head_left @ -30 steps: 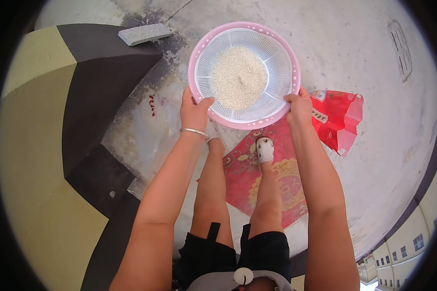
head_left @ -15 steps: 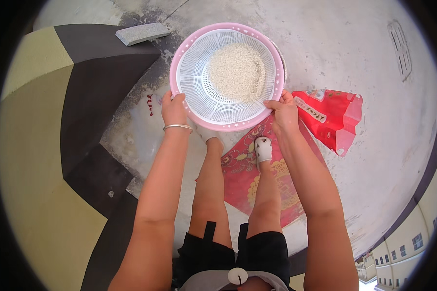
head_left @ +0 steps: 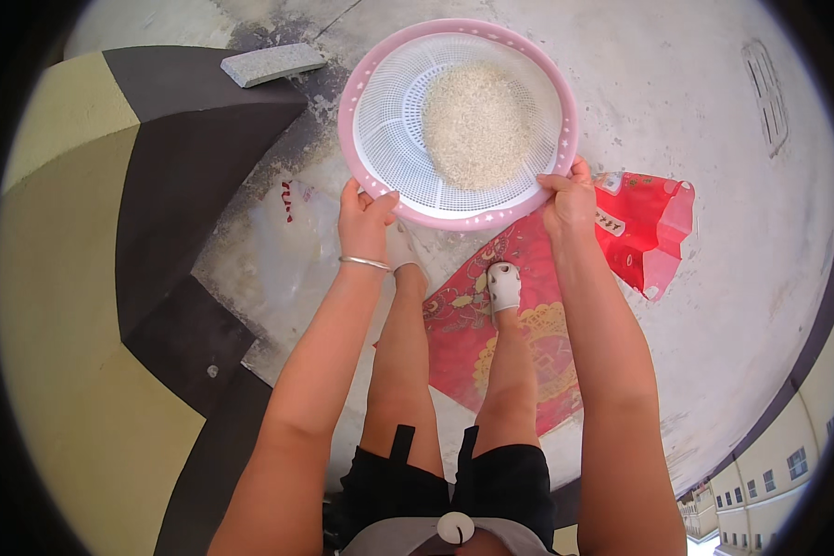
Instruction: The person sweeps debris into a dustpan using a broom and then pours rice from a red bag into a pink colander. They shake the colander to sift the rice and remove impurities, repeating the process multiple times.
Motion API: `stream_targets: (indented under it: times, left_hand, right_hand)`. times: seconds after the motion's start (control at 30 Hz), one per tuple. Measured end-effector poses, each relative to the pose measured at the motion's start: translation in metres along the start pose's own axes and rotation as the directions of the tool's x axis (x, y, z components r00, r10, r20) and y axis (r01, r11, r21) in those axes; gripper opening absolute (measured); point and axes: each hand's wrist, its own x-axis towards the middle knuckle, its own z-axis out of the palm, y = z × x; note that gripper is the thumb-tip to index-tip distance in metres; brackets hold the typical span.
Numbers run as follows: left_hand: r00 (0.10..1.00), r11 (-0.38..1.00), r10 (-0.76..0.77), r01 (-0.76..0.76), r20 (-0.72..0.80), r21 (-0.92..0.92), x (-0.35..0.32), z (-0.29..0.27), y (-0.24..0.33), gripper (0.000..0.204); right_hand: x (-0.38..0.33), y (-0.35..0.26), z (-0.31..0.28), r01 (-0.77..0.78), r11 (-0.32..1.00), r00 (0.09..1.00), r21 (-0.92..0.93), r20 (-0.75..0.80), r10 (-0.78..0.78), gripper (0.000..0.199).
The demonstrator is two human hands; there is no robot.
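Note:
Out in front of me I hold a round colander (head_left: 394, 120) with a white mesh bowl and a pink rim dotted with white stars. White rice grains (head_left: 477, 125) lie heaped in it, right of its middle. My left hand (head_left: 366, 222) pinches the near-left part of the rim, thumb on top; a silver bangle circles that wrist. At the near-right part, my right hand (head_left: 570, 199) clasps the rim the same way. The fingers beneath the rim are mostly hidden. The colander's right side looks tilted toward me.
A red patterned sheet (head_left: 500, 343) lies under my right foot, in a white clog (head_left: 503, 285). Beside it is a crumpled red bag (head_left: 653, 227). Left are a clear plastic bag (head_left: 292, 241), a stone block (head_left: 273, 65) and a dark-based yellow wall (head_left: 65, 296).
Both hands have carried the colander to the right and slightly farther away. It looks larger and more tilted, and the rice has shifted with it. The left foot shows more.

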Motion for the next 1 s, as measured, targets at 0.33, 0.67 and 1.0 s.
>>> stream_targets:
  times: [0.33,0.67,1.0]
  left_hand:
    - [0.985,1.000,-0.011,0.011,-0.170,-0.001,0.014,-0.009,-0.006,0.066]
    - [0.993,0.987,0.121,-0.120,0.001,0.105,0.000,-0.009,-0.002,0.055]
    - [0.991,1.000,0.003,0.000,-0.137,0.020,0.011,-0.030,0.020,0.062]
  right_hand:
    - [-0.010,0.002,0.006,-0.059,0.994,0.998,-0.087,0.029,0.062,0.042]
    - [0.004,-0.012,-0.016,-0.112,0.985,0.994,-0.129,-0.018,0.111,0.038]
    - [0.001,-0.040,-0.016,-0.314,0.947,0.949,-0.072,-0.031,0.312,0.039]
